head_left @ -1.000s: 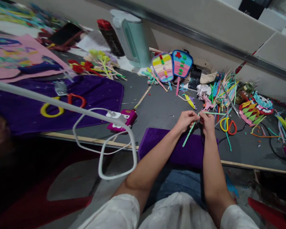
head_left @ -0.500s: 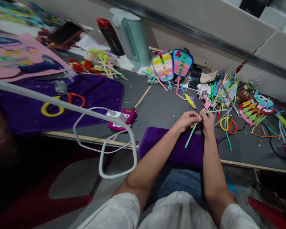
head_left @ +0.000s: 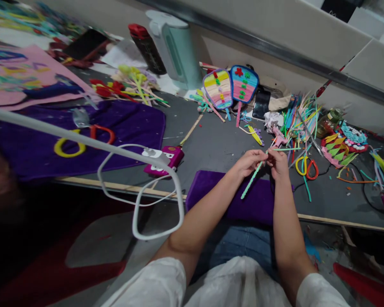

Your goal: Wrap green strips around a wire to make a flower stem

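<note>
Green stem (head_left: 252,181) seemingly pinched between both hands' fingers (head_left: 265,157).

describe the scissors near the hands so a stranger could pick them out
Start at the grey table and find the person's right hand. Just right of it lie scissors with one yellow loop and one red, smaller than the yellow-and-red pair on the purple cloth.

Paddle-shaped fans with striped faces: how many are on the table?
2. The yellow-and-pink fan and the blue-and-pink fan lie side by side beside the pale green jug. Clutter could hide others.
</note>
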`<move>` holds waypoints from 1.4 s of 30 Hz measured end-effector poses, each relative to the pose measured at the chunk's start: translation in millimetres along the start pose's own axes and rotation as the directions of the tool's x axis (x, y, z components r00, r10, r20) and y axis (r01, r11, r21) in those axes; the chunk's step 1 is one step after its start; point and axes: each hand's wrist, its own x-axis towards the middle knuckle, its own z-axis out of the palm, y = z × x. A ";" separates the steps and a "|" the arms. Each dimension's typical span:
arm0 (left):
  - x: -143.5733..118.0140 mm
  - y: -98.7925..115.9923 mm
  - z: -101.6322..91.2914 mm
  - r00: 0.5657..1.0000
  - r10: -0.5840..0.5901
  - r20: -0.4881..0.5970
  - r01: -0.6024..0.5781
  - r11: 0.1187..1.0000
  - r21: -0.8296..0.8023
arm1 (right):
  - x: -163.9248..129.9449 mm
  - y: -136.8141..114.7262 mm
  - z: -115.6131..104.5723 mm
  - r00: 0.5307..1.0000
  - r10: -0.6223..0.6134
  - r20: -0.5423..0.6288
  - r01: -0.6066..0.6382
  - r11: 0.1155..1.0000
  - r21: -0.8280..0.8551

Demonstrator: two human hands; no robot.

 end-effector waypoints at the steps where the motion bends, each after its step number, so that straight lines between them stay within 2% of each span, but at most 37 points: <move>1: 0.5 -0.4 -1.2 0.999 -0.026 0.034 0.028 0.999 -0.046 | -0.3 -0.3 -0.3 1.000 0.013 0.025 -0.014 1.000 0.017; 4: 1.0 -2.0 -2.3 0.993 -0.073 0.098 0.082 0.993 -0.090 | -0.2 0.9 -1.4 0.998 0.038 0.050 -0.040 0.999 0.026; 7: -0.1 -3.1 0.5 0.995 -0.063 0.071 0.062 0.998 0.017 | 1.5 3.8 -2.1 1.000 -0.009 -0.019 0.008 0.999 -0.052; 9: -1.0 -3.4 3.4 1.000 0.001 0.015 -0.003 0.990 0.138 | 3.3 6.2 -3.0 0.992 -0.103 -0.077 0.091 0.985 -0.147; 12: -1.4 -3.8 6.9 0.990 0.125 -0.072 -0.095 0.939 0.330 | 6.6 10.5 -5.3 0.960 -0.262 -0.100 0.220 0.924 -0.314; 14: -1.1 -4.1 8.1 0.973 0.194 -0.124 -0.121 0.889 0.442 | 8.2 12.8 -6.6 0.944 -0.310 -0.112 0.242 0.883 -0.403; 16: -0.9 -4.1 8.3 0.960 0.236 -0.154 -0.133 0.861 0.491 | 8.4 13.3 -6.9 0.948 -0.283 -0.144 0.204 0.890 -0.409; 19: -1.3 -2.6 7.4 0.968 0.213 -0.131 -0.143 0.902 0.408 | 5.9 9.4 -5.0 0.981 -0.124 -0.152 0.082 0.962 -0.260; 22: -2.3 -0.3 5.7 0.989 0.132 -0.067 -0.111 0.963 0.247 | 1.8 2.9 -2.2 0.996 -0.001 -0.094 -0.009 0.994 -0.110; 26: -2.2 0.2 2.4 0.999 0.027 0.020 -0.028 0.998 0.048 | -1.4 -2.1 -0.8 0.999 0.045 0.014 -0.045 0.999 0.003; 29: -1.6 -1.1 0.1 0.997 -0.018 0.079 0.020 0.999 -0.033 | -1.6 -2.7 -2.1 0.995 0.065 0.082 -0.069 0.997 0.043; 31: -1.6 -1.9 -0.2 0.994 -0.037 0.100 0.040 0.999 -0.027 | -1.2 -2.2 -3.5 0.993 0.061 0.096 -0.065 0.997 0.037; 34: -2.0 -2.8 1.5 0.997 -0.021 0.078 0.016 0.998 0.064 | 0.3 0.2 -4.9 0.999 0.018 0.029 -0.016 0.999 -0.049; 39: -1.6 -4.6 4.6 0.991 0.124 -0.051 -0.103 0.947 0.305 | 3.3 6.4 -5.4 0.989 -0.121 -0.086 0.099 0.969 -0.226; 42: -1.3 -4.6 4.2 0.982 0.177 -0.072 -0.140 0.924 0.356 | 2.9 6.4 -5.4 0.995 -0.058 -0.079 0.039 0.973 -0.228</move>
